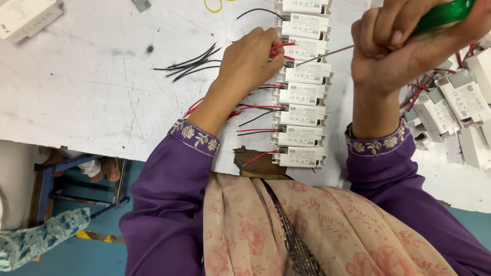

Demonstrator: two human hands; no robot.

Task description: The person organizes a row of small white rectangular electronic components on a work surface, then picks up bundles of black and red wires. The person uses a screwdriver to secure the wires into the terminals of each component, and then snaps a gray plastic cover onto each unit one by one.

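On scratched white table (92,97): driver boxes (302,94), black wires (192,62).

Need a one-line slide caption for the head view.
Left hand pinches a red wire at stacked white modules; right hand drives a green-handled screwdriver.
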